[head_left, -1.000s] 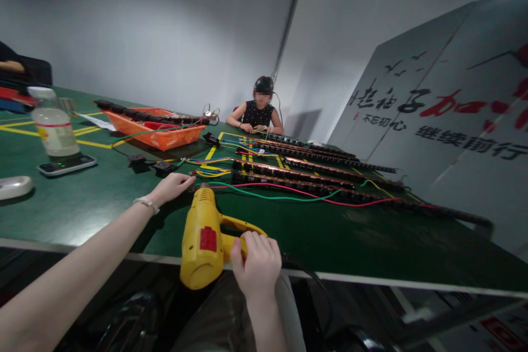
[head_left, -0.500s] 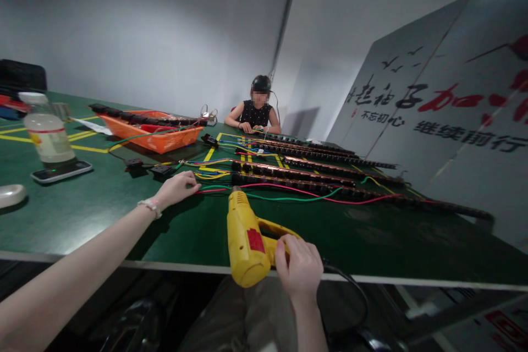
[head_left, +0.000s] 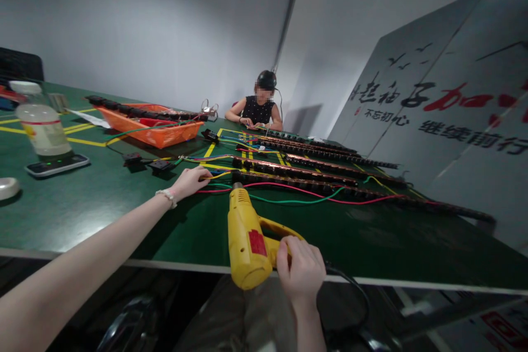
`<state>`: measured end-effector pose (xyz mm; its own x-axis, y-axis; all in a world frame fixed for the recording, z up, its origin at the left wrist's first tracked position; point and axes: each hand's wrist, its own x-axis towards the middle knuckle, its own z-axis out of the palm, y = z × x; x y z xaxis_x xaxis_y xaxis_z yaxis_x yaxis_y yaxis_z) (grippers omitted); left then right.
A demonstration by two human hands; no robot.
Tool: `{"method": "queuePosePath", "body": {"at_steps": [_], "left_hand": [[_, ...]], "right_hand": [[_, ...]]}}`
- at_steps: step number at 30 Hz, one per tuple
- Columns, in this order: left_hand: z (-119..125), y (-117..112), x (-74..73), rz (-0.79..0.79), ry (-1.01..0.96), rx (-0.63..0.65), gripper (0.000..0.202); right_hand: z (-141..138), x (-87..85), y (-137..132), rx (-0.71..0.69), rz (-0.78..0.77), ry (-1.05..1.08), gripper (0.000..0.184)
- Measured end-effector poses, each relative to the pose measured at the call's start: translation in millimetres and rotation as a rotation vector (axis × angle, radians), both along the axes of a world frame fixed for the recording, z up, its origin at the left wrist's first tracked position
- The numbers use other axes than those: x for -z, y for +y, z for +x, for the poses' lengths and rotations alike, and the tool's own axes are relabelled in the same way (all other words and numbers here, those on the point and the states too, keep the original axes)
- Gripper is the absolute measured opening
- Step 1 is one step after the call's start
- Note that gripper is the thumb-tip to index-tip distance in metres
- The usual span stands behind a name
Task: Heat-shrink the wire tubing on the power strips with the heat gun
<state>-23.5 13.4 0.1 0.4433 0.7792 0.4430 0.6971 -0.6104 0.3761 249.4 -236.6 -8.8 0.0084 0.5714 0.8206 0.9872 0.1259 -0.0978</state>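
Observation:
My right hand (head_left: 301,270) is wrapped round the handle of a yellow heat gun (head_left: 247,236) at the near edge of the green table (head_left: 91,203). Its nozzle points away from me toward the near end of several long black strips (head_left: 297,170) fitted with red, green, yellow and blue wires (head_left: 289,193). My left hand (head_left: 190,180), with a bracelet on the wrist, reaches forward and rests on the wire ends beside the nearest strip, fingers curled over them.
An orange tray (head_left: 157,133) holding more black strips lies at the back left. A plastic bottle (head_left: 40,129) stands on a phone (head_left: 58,165) at the left. Another person (head_left: 259,107) sits at the table's far end. A grey signboard (head_left: 445,115) leans at the right.
My left hand has slid forward and right onto the wire ends. The heat gun has swung from left of centre to point at the strip's near end.

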Motion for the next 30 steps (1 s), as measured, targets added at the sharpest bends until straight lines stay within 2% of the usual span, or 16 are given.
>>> {"method": "queuePosePath", "body": {"at_steps": [7, 14, 17, 19, 23, 25, 30], "left_hand": [[-6, -25, -1.8, -0.031, -0.013, 0.102, 0.025], [-9, -41, -7.4, 0.228, 0.154, 0.03, 0.025], [-12, -42, -10.7, 0.284, 0.204, -0.01, 0.028], [-15, -43, -13.3, 0.239, 0.221, -0.075, 0.034], [-24, -40, -17.6, -0.042, 0.156, -0.24, 0.053], [-28, -36, -17.8, -0.155, 0.11, -0.281, 0.056], [-37, -25, -14.1, -0.24, 0.042, -0.386, 0.059]], "right_hand": [[-10, 1.5, -1, 0.012, 0.042, 0.014, 0.026], [-36, 1.0, 2, 0.008, 0.049, 0.022, 0.023], [-49, 2.5, 5, 0.002, 0.052, 0.029, 0.025], [-57, 4.1, 7, -0.008, 0.056, 0.029, 0.027], [-74, 6.1, 11, -0.044, 0.044, 0.017, 0.026], [-84, 6.2, 13, -0.073, 0.041, 0.015, 0.026], [-107, 5.5, 20, -0.119, 0.022, 0.015, 0.028]]}}
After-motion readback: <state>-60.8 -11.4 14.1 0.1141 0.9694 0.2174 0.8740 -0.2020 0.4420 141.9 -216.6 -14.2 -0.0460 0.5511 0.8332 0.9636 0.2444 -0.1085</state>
